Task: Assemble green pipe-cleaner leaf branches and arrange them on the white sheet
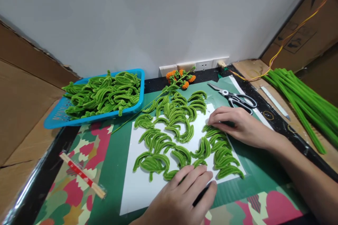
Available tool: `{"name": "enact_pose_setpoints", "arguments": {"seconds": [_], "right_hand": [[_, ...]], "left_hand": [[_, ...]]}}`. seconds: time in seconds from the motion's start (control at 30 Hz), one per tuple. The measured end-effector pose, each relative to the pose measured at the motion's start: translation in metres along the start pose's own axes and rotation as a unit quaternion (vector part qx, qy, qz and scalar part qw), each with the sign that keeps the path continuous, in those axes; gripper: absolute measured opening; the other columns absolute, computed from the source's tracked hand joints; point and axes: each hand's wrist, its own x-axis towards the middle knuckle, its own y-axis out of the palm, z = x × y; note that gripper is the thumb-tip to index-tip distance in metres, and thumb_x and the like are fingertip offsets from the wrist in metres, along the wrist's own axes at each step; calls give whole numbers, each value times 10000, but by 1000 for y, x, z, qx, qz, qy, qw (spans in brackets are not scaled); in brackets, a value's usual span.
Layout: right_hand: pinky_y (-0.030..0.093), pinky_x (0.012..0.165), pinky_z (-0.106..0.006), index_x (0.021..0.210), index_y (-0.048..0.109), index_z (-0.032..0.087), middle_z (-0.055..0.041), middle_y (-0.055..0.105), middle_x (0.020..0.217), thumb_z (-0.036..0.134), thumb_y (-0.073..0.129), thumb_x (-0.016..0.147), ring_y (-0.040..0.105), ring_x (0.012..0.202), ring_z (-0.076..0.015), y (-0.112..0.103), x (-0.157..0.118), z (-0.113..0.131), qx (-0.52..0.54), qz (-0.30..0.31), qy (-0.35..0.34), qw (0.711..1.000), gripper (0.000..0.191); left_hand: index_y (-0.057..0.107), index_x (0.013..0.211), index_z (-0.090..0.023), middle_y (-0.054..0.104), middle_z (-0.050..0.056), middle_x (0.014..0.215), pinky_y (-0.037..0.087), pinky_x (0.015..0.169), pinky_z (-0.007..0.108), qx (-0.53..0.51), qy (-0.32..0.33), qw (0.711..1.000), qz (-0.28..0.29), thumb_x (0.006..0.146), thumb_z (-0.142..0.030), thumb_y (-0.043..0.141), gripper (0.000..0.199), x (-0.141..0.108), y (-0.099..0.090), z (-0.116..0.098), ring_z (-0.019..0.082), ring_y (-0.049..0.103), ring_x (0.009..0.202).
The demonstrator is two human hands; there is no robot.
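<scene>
Curved green fuzzy pieces point(181, 116) lie in clusters on a white sheet point(137, 197). At the sheet's near edge, my left hand point(185, 191) rests with its fingers slightly spread, the tips over the lowest pieces; nothing is gripped in it. My right hand point(237, 124) is at the sheet's right side, thumb and fingertips pinched together at the top of the right column of green pieces point(221, 147). What lies between those fingertips is too small to make out.
A blue basket point(142, 88) heaped with green pieces stands back left. Scissors point(233, 97), orange pumpkin-like ornaments point(182, 77), wrapped chopsticks point(81, 174), a white pen-like tool point(275, 102) and green stems point(303, 102) surround the sheet. Cardboard flanks both sides, with a wall behind.
</scene>
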Motion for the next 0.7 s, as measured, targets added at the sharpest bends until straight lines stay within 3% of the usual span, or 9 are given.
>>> {"name": "enact_pose_setpoints", "arguments": {"seconds": [0.13,0.3,0.53,0.7], "right_hand": [[581,958,-347,1165,768,251,-75,772,1185,216,556,1106,737,1081,-208,1,4,-3,-2,-54,0,999,222],[578,976,-444,1189,746,254,-99,753,1189,237,563,1099,715,1100,-264,3,22,-7,-94,-111,15,989,204],[552,833,-394,1150,770,232,-86,757,1067,249,699,1032,707,990,-275,11,57,-3,-230,-28,27,973,139],[536,819,-374,1095,759,211,-81,757,1051,176,677,1029,708,975,-261,12,58,-7,-250,-22,22,968,111]], "left_hand": [[766,1184,-137,745,91,1257,344,1262,418,-1,-4,1000,-21,1038,-123,527,280,-3,5,1,244,626,1299],[767,1227,-146,747,58,1269,253,1311,421,15,-4,1000,-19,1029,-118,577,276,-7,6,2,249,601,1323],[764,1211,-159,748,57,1264,319,1265,406,34,-5,999,-39,1042,-140,591,243,-8,8,2,248,608,1309],[755,1210,-156,746,75,1258,374,1229,408,28,-5,999,-31,1079,-226,568,238,-8,7,1,253,613,1295]]}}
